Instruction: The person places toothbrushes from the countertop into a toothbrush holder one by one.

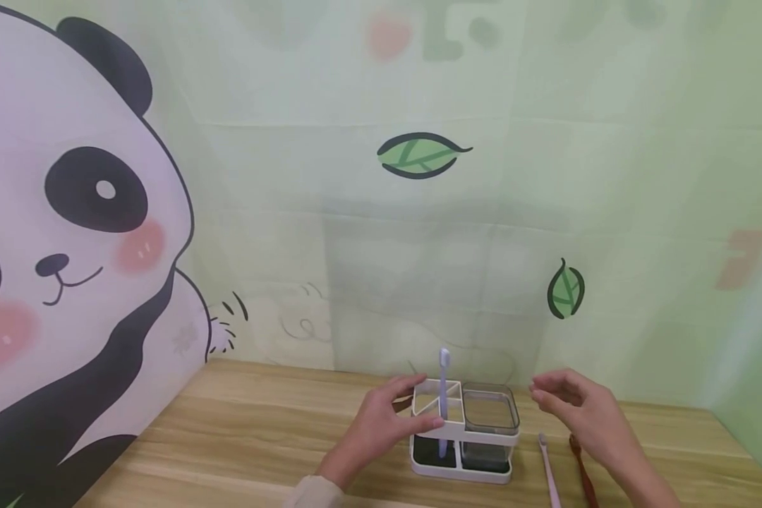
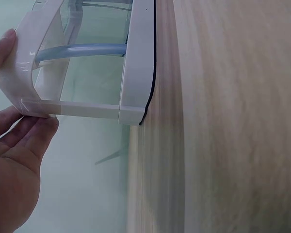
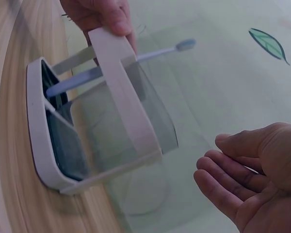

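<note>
White plastic throughout the frame of the two-tier toothbrush holder (image 1: 478,435), upright on the wood-grain table (image 1: 260,423), near the backdrop and a little right of centre in the head view. Clamped at its left end by the left hand (image 1: 384,420), with thumb on the front of the upper rim and fingers round behind, as also seen from the left wrist. Pale sleeve (image 1: 317,492) at that wrist. Just right of the holder, well clear of contact, the right hand (image 1: 574,402), with nothing between thumb and gently bent fingers, and a gap between thumb and fingertips in the right wrist view. Within the divided left half of the upper tier, one bluish toothbrush (image 1: 444,388), nearly vertical, bristles up, handle reaching down toward the dark base. Within the right half, a clear greyish cup (image 1: 490,409), its rim above the white frame. On the tabletop to the right, side by side and apart, a pink toothbrush (image 1: 549,471) and a reddish-brown toothbrush (image 1: 584,473), heads pointing away from the person, lower ends cut off by the picture's edge. Behind everything, a pale green backdrop (image 1: 279,162) printed with a large panda (image 1: 89,310) and outlined leaves (image 1: 422,156).
</note>
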Demonstrator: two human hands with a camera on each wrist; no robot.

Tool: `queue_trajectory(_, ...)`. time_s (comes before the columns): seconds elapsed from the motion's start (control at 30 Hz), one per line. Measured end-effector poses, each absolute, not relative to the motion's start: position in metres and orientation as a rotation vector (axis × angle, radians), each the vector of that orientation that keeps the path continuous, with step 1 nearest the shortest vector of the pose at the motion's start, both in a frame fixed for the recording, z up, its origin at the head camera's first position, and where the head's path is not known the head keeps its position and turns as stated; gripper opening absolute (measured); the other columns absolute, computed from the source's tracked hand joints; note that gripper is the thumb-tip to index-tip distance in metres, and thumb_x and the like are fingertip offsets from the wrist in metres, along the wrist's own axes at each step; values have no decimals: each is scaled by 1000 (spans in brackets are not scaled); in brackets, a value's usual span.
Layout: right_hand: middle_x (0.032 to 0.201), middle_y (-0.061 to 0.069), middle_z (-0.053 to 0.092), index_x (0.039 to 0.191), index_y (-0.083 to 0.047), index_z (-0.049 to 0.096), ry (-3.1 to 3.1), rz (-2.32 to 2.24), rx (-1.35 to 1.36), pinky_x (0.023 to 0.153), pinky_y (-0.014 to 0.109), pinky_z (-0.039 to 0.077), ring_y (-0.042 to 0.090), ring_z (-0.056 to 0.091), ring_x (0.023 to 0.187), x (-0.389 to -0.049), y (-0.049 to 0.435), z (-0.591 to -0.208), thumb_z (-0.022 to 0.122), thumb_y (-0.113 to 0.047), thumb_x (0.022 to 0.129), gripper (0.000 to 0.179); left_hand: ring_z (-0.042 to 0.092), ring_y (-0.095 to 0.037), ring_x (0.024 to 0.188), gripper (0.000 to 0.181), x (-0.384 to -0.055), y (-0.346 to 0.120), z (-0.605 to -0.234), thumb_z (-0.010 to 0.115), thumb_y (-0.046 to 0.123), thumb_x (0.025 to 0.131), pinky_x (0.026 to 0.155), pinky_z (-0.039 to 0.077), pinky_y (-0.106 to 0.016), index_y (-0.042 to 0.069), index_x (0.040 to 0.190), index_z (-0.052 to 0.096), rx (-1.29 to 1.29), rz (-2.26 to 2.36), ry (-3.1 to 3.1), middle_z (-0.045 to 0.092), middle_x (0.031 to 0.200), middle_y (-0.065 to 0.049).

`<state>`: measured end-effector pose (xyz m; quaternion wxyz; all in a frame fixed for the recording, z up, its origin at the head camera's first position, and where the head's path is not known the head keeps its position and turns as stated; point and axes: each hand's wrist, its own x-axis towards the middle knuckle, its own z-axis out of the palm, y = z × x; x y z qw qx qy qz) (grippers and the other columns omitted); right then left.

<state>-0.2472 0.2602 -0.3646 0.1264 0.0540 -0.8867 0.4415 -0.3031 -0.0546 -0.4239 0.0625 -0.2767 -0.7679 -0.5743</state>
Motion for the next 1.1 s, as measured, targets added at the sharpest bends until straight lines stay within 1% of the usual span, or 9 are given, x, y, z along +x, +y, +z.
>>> queue_trajectory(0.1,120,13,75,128,1,69,-2596,1286,127,89,31,62,31,72,112,-247,265,-367,74,-24,103,35,64,-35,127,66,-303,-55,-424,91,26,88,106,56,-39,2,143,64,-838,-1740,-2317,64,140,-18)
queue_trajectory(0.2,120,13,75,129,1,69,-2614,1299,89,90,37,63,31,72,112,-246,271,-369,73,-25,104,36,64,-34,127,65,-303,-55,-424,90,26,88,106,56,-38,2,143,65,-842,-1742,-2313,65,139,-17)
queue_trajectory(0.33,121,13,75,131,0,68,-2630,1318,58,88,35,63,31,72,112,-247,278,-372,72,-29,104,40,64,-34,128,65,-303,-54,-424,90,25,88,106,56,-39,1,143,64,-843,-1742,-2310,65,138,-17)
queue_trajectory(0.43,122,14,74,131,0,68,-2639,1322,39,89,37,63,33,71,114,-248,282,-374,72,-32,104,42,64,-34,128,65,-303,-54,-424,90,25,88,106,56,-40,1,143,64,-843,-1753,-2308,64,138,-16)
queue_trajectory(0.57,122,15,74,131,1,67,-2655,1326,25,92,45,63,34,71,113,-250,287,-377,72,-29,104,41,63,-34,128,65,-303,-55,-424,90,25,89,107,55,-40,2,143,64,-842,-1760,-2313,64,139,-15)
queue_trajectory(0.7,122,16,74,130,1,67,-2675,1330,15,95,53,61,32,72,109,-250,293,-379,72,-27,104,39,63,-35,128,65,-303,-55,-424,90,26,89,107,55,-40,2,143,64,-839,-1752,-2319,64,140,-16)
queue_trajectory(0.97,117,15,75,125,3,69,-2711,1329,-4,94,56,60,29,72,104,-256,300,-384,73,-22,103,34,64,-36,129,66,-303,-56,-424,91,27,88,106,56,-39,2,143,64,-831,-1736,-2321,64,141,-16)
queue_trajectory(1.1,109,13,76,122,7,69,-2738,1344,9,92,54,61,31,74,101,-259,310,-389,72,-18,103,31,64,-36,129,66,-304,-55,-424,91,27,88,106,56,-39,1,143,64,-838,-1737,-2319,64,141,-16)
